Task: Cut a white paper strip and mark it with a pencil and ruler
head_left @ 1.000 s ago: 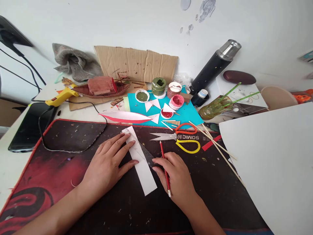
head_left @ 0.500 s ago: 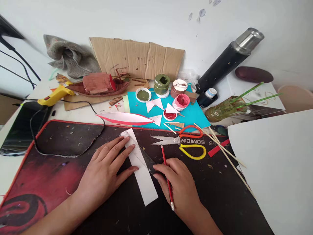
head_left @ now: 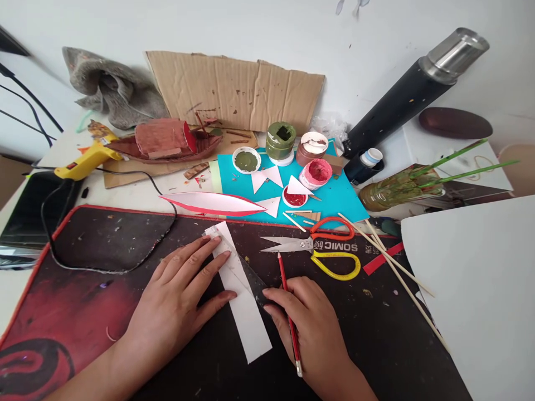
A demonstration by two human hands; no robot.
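Note:
My left hand [head_left: 179,301] lies flat with fingers spread, pressing down on a white paper strip [head_left: 246,317] and the upper end of a clear ruler [head_left: 240,267] that runs along it on the dark desk mat [head_left: 104,278]. My right hand [head_left: 311,328] grips a red pencil [head_left: 287,303], its tip pointing away from me, while its fingertips rest at the ruler's lower end beside the strip. Just beyond the pencil tip lie scissors [head_left: 317,248] with one orange and one yellow handle.
A teal sheet [head_left: 334,195] carries paint pots [head_left: 282,139], lids and white paper triangles. A red-edged white leaf shape [head_left: 213,203] lies beside it. A model boat [head_left: 167,145], yellow glue gun [head_left: 83,161], cardboard [head_left: 234,94], black flask [head_left: 413,89], wooden skewers [head_left: 401,278] and large white sheet [head_left: 480,295] surround the mat.
The view has tilted and drifted, so everything sits slightly lower and larger. Both hands stay on the strip and ruler; the right hand with the pencil has shifted a little toward me.

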